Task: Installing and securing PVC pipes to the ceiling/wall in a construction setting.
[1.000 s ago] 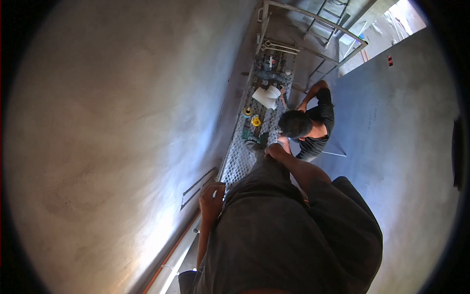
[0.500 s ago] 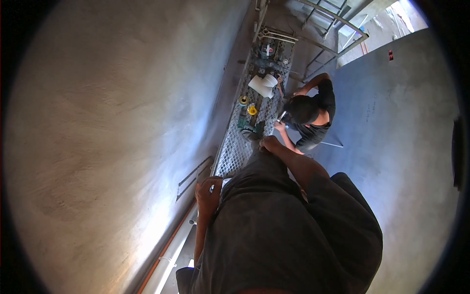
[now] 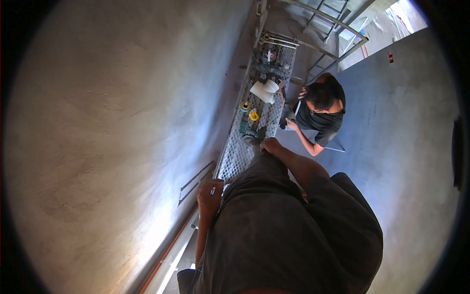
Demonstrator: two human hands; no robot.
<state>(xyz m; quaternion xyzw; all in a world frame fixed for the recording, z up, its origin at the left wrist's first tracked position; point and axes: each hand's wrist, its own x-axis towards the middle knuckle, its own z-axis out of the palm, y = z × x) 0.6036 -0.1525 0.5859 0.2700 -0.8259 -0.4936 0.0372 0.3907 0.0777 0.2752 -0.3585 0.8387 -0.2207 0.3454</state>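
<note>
Head view: co-worker (image 3: 320, 110), upper right, now farther from the diamond-mesh platform (image 3: 232, 159); left hand (image 3: 207, 195), right hand (image 3: 270, 145) curled mid-frame, grips I can't tell.

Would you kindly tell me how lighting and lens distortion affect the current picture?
In the head view, glare whitens the left wall low down; daylight washes out the upper-right opening; the fisheye leaves black, rounded corners; the left hand is dim, leaving the small pale thing there unclear.

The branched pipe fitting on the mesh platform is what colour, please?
The branched pipe fitting is white, seen best in the head view.
</note>
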